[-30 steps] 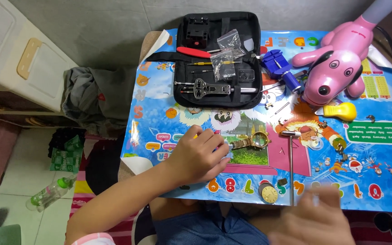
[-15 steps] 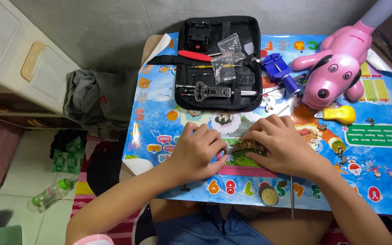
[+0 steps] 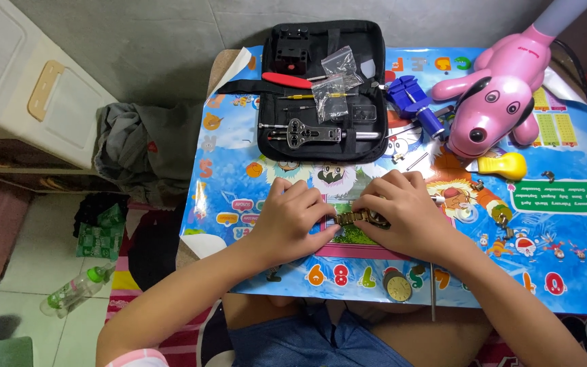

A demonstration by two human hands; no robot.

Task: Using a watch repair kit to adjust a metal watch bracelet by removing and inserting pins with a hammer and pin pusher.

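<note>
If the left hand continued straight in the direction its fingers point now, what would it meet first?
The left hand points right, toward the gold-coloured watch band that its fingers already touch. Just beyond that is the right hand, so it would probably meet those at once.

Right hand (image 3: 409, 216) brought up from the table's 6 o'clock edge to the middle, now fingertip to fingertip with left hand (image 3: 292, 219) over the metal watch band (image 3: 360, 217). Small hammer (image 3: 433, 289) let go, left lying at 5 o'clock of the hands.
</note>
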